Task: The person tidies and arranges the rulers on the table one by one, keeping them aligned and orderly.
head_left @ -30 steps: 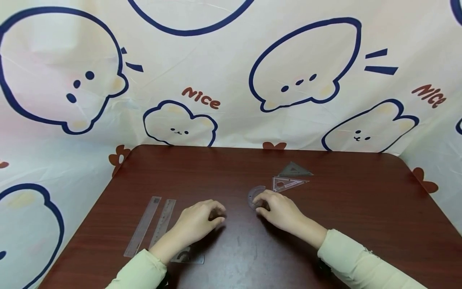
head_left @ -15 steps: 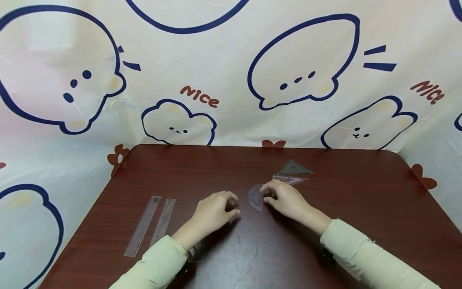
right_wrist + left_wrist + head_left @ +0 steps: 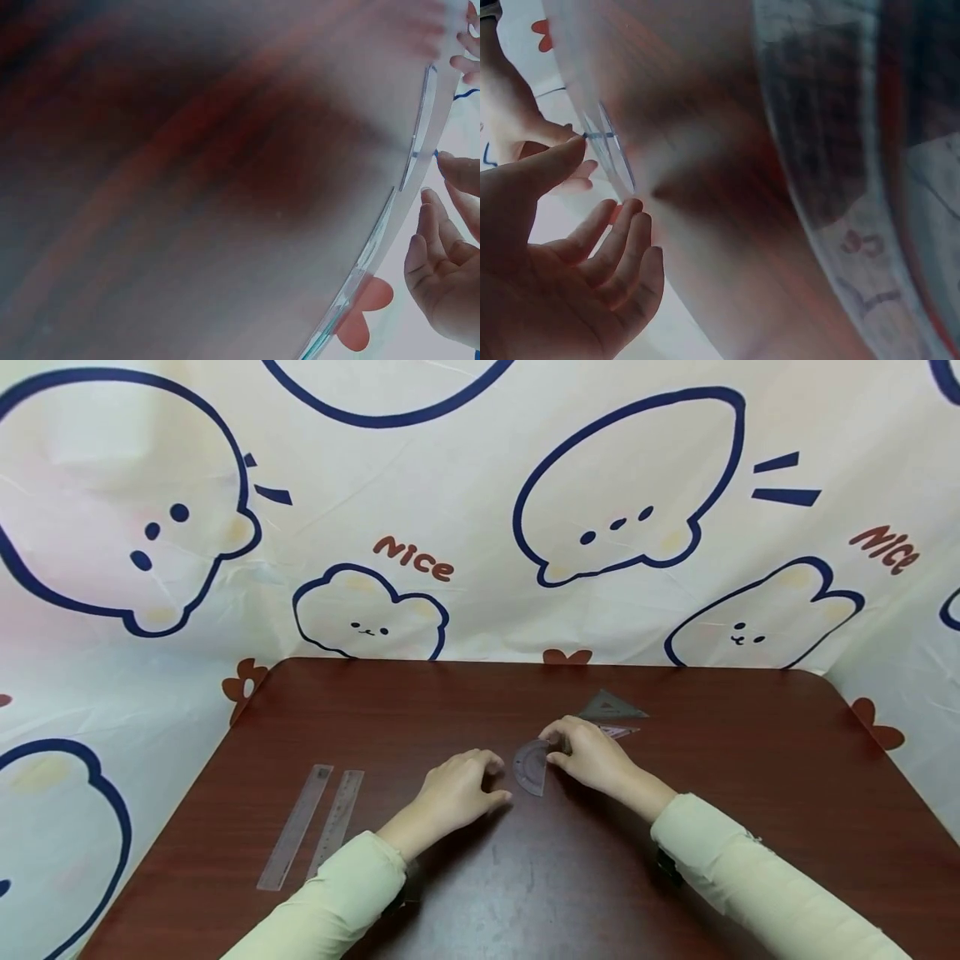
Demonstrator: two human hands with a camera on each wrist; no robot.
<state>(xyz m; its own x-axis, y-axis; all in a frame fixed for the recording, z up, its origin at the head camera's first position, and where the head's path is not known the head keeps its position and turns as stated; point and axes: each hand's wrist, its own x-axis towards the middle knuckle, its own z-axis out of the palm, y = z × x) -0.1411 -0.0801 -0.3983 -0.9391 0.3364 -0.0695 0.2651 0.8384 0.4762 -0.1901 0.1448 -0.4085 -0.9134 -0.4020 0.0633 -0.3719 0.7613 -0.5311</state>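
A clear half-round protractor point(image 3: 530, 768) lies flat between the two hands, its straight edge facing right. My right hand point(image 3: 588, 753) is at that straight edge, thumb and forefinger bent but apart. In the right wrist view, the thumb point(image 3: 459, 171) is right beside the protractor point(image 3: 418, 131), and the other fingers are loosely bent. My left hand point(image 3: 459, 787) hovers just left of the curved rim, its thumb and fingers spread apart with nothing between them. Behind the right hand are a clear set square point(image 3: 619, 731), partly hidden, and a dark grey set square point(image 3: 611, 706).
Two clear straight rulers, a wider ruler point(image 3: 295, 828) and a narrower ruler point(image 3: 337, 818), lie side by side on the brown table point(image 3: 420, 710) at the left. The left sleeve point(image 3: 352, 877) covers part of the narrower one. A patterned cloth point(image 3: 480, 527) hangs behind the table.
My left hand has moved right and forward, close to the protractor. From over the protractor, my right hand has shifted to its right edge, now covering more of the clear set square.
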